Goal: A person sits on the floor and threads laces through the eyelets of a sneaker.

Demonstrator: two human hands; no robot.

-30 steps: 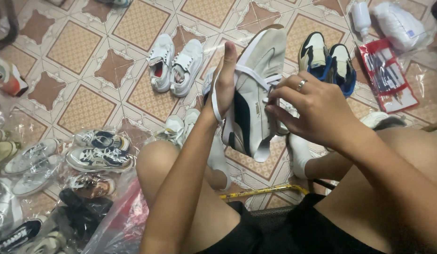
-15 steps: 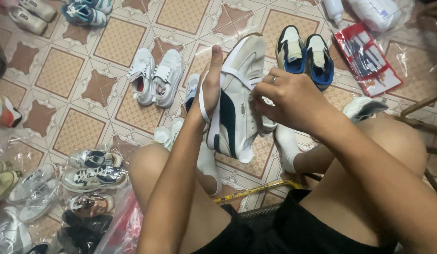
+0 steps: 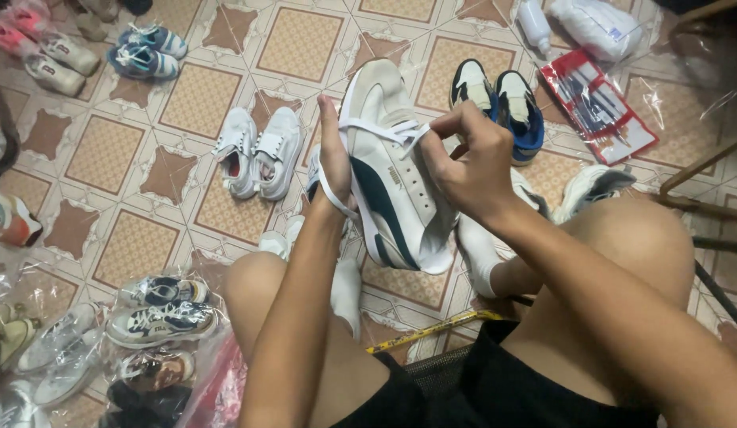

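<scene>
A person seated on a patterned tile floor (image 3: 226, 95) laces a shoe amid scattered footwear. At far left, bagged sneakers in clear plastic (image 3: 158, 317) lie near the person's left knee, and a pair of plain white low-top sneakers (image 3: 257, 154) rests on the tiles just beyond. The left hand (image 3: 334, 162) props up the cream leather sneaker with a dark navy side stripe (image 3: 392, 170), fingers flat along its side, holding it tilted in the air above the lap. A flat white shoelace (image 3: 380, 131) runs across the eyelets and loops down around the left wrist. The right hand (image 3: 463, 158) pinches the lace end, its fingers closed tight on it near the upper eyelets. To the right, a pair of blue, black and cream sneakers (image 3: 499, 107) stands on the floor, with a red-backed plastic packet of tools (image 3: 598, 107) farther right.

The risks look small but real: the loop round the wrist could snag and drag the lace uneven, a hard pull could tug the shoe out of the open left palm, and a twist in the flat lace could be drawn into the eyelet.
</scene>
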